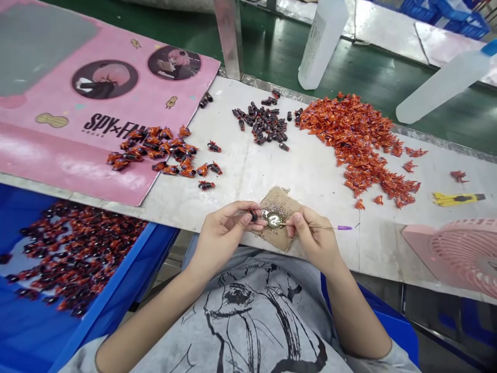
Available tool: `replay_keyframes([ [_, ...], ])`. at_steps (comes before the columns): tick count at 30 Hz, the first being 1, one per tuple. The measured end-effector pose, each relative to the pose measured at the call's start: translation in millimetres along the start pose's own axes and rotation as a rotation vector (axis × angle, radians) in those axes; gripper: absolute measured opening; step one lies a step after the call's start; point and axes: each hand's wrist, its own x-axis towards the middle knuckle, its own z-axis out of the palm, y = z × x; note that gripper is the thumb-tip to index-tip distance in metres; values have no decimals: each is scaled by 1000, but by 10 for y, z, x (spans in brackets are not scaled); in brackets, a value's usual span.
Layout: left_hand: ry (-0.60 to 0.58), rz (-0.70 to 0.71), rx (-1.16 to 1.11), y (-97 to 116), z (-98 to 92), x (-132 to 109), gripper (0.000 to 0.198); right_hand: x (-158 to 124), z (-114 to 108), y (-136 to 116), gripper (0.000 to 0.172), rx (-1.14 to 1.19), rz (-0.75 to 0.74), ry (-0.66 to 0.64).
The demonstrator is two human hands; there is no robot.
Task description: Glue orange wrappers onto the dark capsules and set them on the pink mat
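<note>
My left hand (pixel 223 233) pinches a small dark capsule (pixel 253 215) between thumb and fingers. My right hand (pixel 314 239) grips a thin metal needle with a purple hub (pixel 345 227), its tip reaching a round, shiny metal disc (pixel 275 220). The disc sits over a glitter-strewn cardboard square (pixel 280 221), partly between my hands. Ahead on the white table (pixel 310 176) lie a loose cluster of dark capsules (pixel 264 123) and a large heap of orange-red wrapped pieces (pixel 357 142). More of these pieces lie on a pink printed mat (pixel 97 88).
A blue bin (pixel 70 259) full of dark-and-orange pieces stands at the lower left. A yellow utility knife (pixel 456 199) and a pink fan (pixel 462 254) are on the right. Plastic bottles (pixel 322 41) stand beyond the table edge, with blue crates at the far back.
</note>
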Motion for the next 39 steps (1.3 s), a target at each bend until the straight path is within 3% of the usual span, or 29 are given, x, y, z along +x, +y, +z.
replay_keyframes([
  [4,21,-8,-16,19,16,-49,34,49,21,-16,47,300,87,73],
  [11,11,-23,-30,77,39,-178,25,-5,100,-86,41,502,-28,226],
  [20,-30,-48,-78,86,57,-174,22,-54,132,-208,39,427,-105,159],
  [31,-19,-41,-51,46,34,-177,18,-107,142,-104,36,316,-148,46],
  [39,-94,-84,-79,58,31,-161,21,-138,54,-132,30,307,-178,-3],
])
